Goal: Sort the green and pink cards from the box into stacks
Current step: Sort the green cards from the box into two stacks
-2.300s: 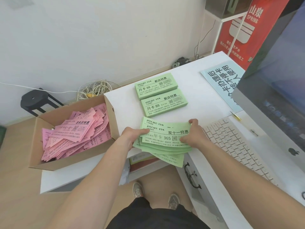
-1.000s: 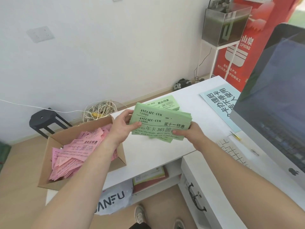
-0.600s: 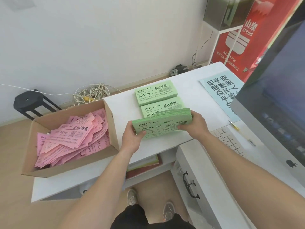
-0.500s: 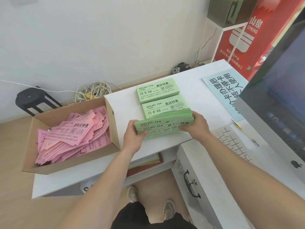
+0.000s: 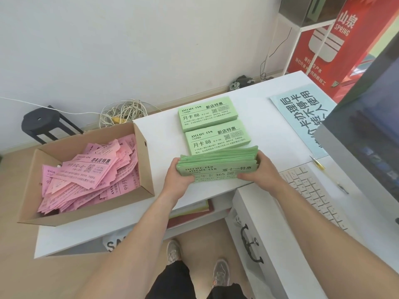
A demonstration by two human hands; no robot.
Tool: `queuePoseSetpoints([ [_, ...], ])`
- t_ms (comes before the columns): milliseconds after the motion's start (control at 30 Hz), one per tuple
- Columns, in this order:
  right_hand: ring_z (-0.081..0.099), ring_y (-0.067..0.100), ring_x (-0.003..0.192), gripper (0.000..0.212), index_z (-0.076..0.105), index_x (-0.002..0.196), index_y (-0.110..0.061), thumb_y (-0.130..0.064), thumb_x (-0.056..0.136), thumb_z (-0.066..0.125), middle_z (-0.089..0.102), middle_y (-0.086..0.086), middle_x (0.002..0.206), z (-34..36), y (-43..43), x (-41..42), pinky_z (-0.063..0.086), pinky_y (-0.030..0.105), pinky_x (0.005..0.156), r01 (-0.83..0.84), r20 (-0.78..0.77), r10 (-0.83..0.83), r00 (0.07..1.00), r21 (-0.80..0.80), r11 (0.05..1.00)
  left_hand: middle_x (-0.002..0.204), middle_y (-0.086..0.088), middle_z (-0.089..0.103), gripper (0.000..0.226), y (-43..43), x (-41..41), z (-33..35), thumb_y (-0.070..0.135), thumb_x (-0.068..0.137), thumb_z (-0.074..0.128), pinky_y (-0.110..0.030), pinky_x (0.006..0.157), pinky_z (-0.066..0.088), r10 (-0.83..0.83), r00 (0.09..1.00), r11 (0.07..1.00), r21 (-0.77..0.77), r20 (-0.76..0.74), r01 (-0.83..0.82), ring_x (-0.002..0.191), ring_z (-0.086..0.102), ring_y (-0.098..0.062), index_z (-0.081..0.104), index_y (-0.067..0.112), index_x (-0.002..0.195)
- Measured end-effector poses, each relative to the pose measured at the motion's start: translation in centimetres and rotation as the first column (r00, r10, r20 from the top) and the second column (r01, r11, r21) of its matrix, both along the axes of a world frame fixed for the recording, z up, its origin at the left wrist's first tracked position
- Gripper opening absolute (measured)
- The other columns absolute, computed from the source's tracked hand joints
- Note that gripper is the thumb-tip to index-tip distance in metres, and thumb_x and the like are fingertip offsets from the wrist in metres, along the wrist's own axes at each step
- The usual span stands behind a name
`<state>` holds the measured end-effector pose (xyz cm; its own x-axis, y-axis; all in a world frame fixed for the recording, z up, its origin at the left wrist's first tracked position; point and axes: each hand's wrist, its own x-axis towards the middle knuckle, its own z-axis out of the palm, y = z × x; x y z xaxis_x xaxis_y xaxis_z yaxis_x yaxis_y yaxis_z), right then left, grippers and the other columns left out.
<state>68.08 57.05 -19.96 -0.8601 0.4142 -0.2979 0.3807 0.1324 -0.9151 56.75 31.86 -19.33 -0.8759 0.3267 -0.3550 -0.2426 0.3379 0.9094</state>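
A thick bundle of green cards (image 5: 218, 164) stands on its long edge on the white table (image 5: 155, 137), tilted toward me. My left hand (image 5: 178, 178) grips its left end and my right hand (image 5: 262, 169) grips its right end. Behind the bundle lie two neat green stacks, the nearer stack (image 5: 218, 137) and the farther stack (image 5: 207, 114). At the left sits an open cardboard box (image 5: 86, 214) with a loose heap of pink cards (image 5: 90, 173) inside.
A white keyboard (image 5: 313, 190) and a large monitor (image 5: 367, 130) fill the right side. A pale blue paper sign (image 5: 302, 117) lies at the back right, a pen (image 5: 317, 164) beside it. A black stool (image 5: 41, 121) and tangled cables (image 5: 123, 111) are beyond the table.
The green bundle was raised and fanned in the air a second ago, then came down onto the table on its edge in front of the two stacks. Both hands kept hold of it.
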Motion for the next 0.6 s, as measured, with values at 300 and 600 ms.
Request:
queuePoseSetpoints([
  [300, 0.068, 0.015, 0.096, 0.057, 0.064, 0.108, -0.017, -0.002, 0.063, 0.094, 0.072, 0.001, 0.105, -0.7, 0.8, 0.2, 0.061, 0.041, 0.081, -0.047, -0.003, 0.047, 0.999, -0.003, 0.999, 0.091, 0.004, 0.066, 0.043, -0.1, 0.5, -0.8, -0.022, 0.077, 0.057, -0.025, 0.073, 0.049, -0.027, 0.999, 0.998, 0.059, -0.043, 0.029, 0.08, 0.06, -0.008, 0.056, 0.012, 0.104],
  [600, 0.066, 0.015, 0.096, 0.061, 0.058, 0.114, -0.016, 0.0, 0.066, 0.091, 0.067, -0.003, 0.113, -0.2, 0.3, 0.2, 0.062, 0.039, 0.077, -0.08, -0.026, 0.08, 0.996, -0.003, 0.997, 0.111, 0.004, 0.066, 0.039, -0.3, 0.5, -0.2, 0.001, 0.065, 0.06, -0.022, 0.072, 0.046, -0.053, 0.995, 0.997, 0.047, -0.079, 0.057, 0.087, 0.06, -0.007, 0.059, 0.018, 0.1],
])
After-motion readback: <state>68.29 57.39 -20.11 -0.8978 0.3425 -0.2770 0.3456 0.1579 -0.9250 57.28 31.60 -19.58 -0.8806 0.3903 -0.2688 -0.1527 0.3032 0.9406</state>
